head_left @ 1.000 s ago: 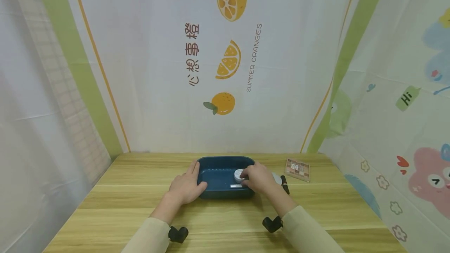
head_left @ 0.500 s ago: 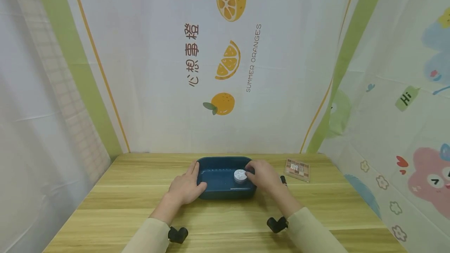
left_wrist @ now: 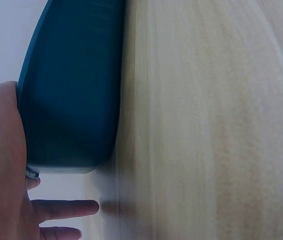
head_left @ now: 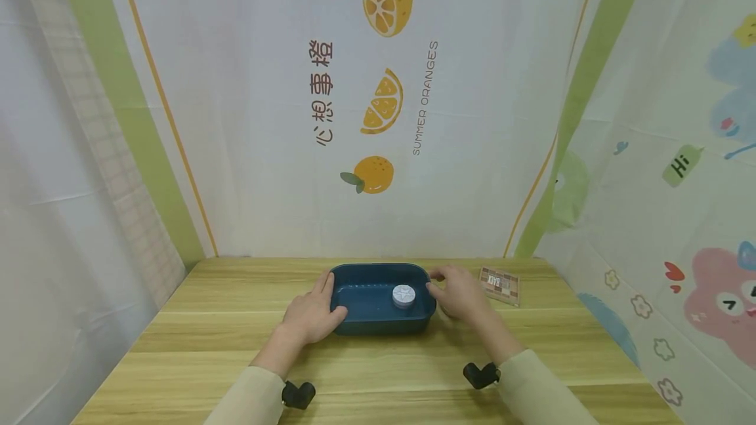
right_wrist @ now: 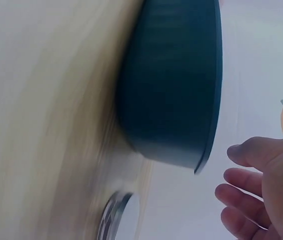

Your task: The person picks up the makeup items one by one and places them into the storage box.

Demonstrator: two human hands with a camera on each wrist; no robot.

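A dark blue rectangular tray (head_left: 378, 326) stands on the wooden table. Inside it, towards the right end, lies a round white case (head_left: 404, 295) with a star pattern on its top. My left hand (head_left: 312, 313) holds the tray's left end, thumb over the rim and fingers along the outside; the left wrist view shows fingers (left_wrist: 66, 207) reaching straight past the tray's corner. Beside the right end is my right hand (head_left: 463, 292), its fingers loosely bent. In the right wrist view a gap separates the right thumb from the tray rim (right_wrist: 216, 105).
A checked brown palette (head_left: 501, 284) lies on the table to the right, partly behind my right hand. A round pale-topped object (right_wrist: 126, 220) sits on the table by the tray's right end. A curtain printed with oranges (head_left: 375, 174) hangs behind.
My right hand has drawn back from the round case and out of the tray to the right. A silver tube seen in the tray earlier is out of sight. The left hand has stayed put.
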